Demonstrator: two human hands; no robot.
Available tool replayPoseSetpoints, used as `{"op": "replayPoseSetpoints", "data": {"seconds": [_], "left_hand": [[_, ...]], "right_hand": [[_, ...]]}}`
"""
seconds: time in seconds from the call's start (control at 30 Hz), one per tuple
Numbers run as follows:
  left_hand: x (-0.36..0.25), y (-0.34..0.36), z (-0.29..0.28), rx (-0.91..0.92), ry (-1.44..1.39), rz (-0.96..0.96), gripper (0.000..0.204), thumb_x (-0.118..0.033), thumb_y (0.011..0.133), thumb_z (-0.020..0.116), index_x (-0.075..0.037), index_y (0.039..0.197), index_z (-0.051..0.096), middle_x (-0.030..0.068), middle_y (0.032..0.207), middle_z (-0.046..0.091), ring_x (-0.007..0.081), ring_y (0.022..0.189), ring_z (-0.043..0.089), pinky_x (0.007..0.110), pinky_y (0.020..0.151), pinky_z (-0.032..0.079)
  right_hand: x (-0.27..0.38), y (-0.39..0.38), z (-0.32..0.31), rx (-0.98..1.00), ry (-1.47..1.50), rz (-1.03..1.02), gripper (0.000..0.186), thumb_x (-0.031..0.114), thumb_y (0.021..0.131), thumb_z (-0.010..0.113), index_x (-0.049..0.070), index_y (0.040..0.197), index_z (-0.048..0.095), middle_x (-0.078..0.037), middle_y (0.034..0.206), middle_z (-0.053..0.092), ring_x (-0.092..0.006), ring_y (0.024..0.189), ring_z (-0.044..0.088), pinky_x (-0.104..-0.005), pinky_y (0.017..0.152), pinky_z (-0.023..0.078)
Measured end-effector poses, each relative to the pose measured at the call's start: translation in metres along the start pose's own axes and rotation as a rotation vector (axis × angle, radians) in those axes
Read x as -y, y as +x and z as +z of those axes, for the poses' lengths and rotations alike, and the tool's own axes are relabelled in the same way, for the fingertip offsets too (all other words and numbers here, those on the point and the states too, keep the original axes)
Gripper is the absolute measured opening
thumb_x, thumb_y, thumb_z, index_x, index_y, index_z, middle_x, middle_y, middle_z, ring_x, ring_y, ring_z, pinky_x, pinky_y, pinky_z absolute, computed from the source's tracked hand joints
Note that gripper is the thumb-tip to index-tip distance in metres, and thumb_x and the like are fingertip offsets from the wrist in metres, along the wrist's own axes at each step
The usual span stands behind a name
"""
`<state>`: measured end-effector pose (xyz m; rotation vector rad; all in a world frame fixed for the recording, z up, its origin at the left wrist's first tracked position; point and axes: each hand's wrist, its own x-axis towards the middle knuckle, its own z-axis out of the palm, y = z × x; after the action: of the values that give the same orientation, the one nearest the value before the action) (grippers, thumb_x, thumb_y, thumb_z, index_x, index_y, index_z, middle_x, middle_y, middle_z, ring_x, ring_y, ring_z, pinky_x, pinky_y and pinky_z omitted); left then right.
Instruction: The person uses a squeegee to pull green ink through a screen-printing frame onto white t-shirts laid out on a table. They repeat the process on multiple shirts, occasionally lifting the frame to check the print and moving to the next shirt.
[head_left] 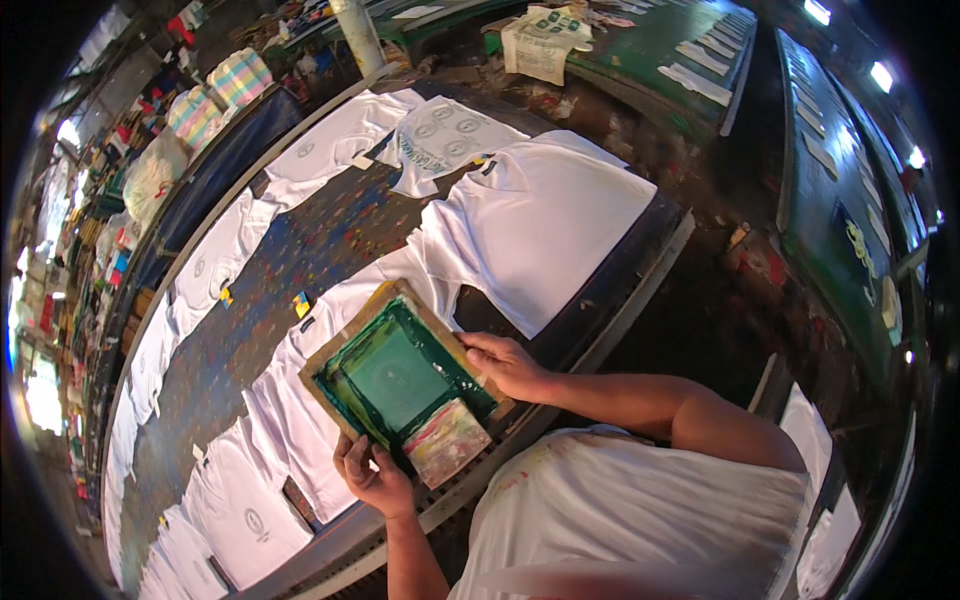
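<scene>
Closest to us, our left hand [378,485] curls around the near left corner of the wooden frame [345,331], while our right hand [505,366] pinches the frame's right edge between thumb and fingers; both are gripping. The frame, its inside coated in wet-looking green ink, is held over the table's near edge; we cannot tell whether it touches anything below. Inside its near corner rests a paint-smeared block [447,443] (a squeegee, perhaps). We judge the step in hand to be handling the inked frame among the shirts; the next move calls for a level, two-handed hold, so the block cannot slip or the ink drip. Left of the frame lies a white shirt [235,495] bearing a small round emblem; right of and beyond it, a plain white shirt [560,220]. Past the frame stretches the speckled table [330,215], with a green-printed cloth [450,140] farther along, and well beyond stands a pale post [358,35].
</scene>
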<state>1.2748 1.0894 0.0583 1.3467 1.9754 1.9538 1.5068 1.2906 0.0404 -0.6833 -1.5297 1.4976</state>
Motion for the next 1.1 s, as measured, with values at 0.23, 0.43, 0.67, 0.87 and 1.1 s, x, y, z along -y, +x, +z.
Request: {"op": "replayPoseSetpoints", "data": {"seconds": [0.23, 0.43, 0.67, 0.87, 1.1], "left_hand": [[-0.079, -0.009, 0.082, -0.147, -0.433, -0.636, 0.065, 0.010, 0.094, 0.078, 0.011, 0.157, 0.060, 0.0132, 0.133, 0.076, 0.0192, 0.113, 0.073, 0.033, 0.100, 0.059], [-0.137, -0.026, 0.188, -0.085, -0.490, -0.896, 0.039, -0.005, 0.098, 0.087, 0.007, 0.134, 0.078, 0.0048, 0.110, 0.079, 0.0102, 0.096, 0.069, 0.028, 0.089, 0.056], [-0.179, -0.055, 0.307, 0.123, -0.638, -0.728, 0.067, -0.023, 0.114, 0.077, -0.001, 0.170, 0.046, 0.0079, 0.137, 0.071, 0.0137, 0.122, 0.064, 0.032, 0.107, 0.052], [-0.197, -0.061, 0.352, 0.160, -0.669, -0.615, 0.091, -0.004, 0.105, 0.081, -0.002, 0.179, 0.027, 0.0136, 0.163, 0.055, 0.0203, 0.150, 0.053, 0.038, 0.127, 0.044], [-0.185, -0.061, 0.379, 0.211, -0.720, -0.683, 0.094, 0.002, 0.103, 0.080, 0.000, 0.179, 0.025, 0.0125, 0.167, 0.052, 0.0203, 0.154, 0.050, 0.038, 0.129, 0.041]], "right_hand": [[0.036, -0.006, -0.098, -0.076, 0.248, 0.213, 0.045, 0.020, 0.120, 0.062, -0.001, 0.160, 0.064, -0.005, 0.132, 0.073, -0.0123, 0.114, 0.066, -0.0313, 0.103, 0.055], [0.061, 0.009, -0.227, -0.067, 0.230, 0.237, 0.050, 0.020, 0.118, 0.063, -0.006, 0.161, 0.060, -0.013, 0.151, 0.071, -0.0202, 0.134, 0.068, -0.0371, 0.118, 0.052], [0.079, 0.025, -0.355, -0.060, 0.310, 0.195, 0.054, 0.017, 0.117, 0.063, -0.007, 0.164, 0.055, -0.016, 0.153, 0.070, -0.0231, 0.132, 0.070, -0.0401, 0.117, 0.055], [0.081, 0.033, -0.390, -0.046, 0.348, 0.149, 0.053, 0.012, 0.117, 0.061, -0.007, 0.165, 0.054, -0.019, 0.155, 0.069, -0.0252, 0.133, 0.071, -0.0415, 0.116, 0.057], [0.073, 0.020, -0.419, -0.175, 0.323, 0.163, 0.050, 0.016, 0.117, 0.062, -0.006, 0.162, 0.058, -0.018, 0.152, 0.070, -0.0263, 0.130, 0.071, -0.0424, 0.116, 0.056]]}}
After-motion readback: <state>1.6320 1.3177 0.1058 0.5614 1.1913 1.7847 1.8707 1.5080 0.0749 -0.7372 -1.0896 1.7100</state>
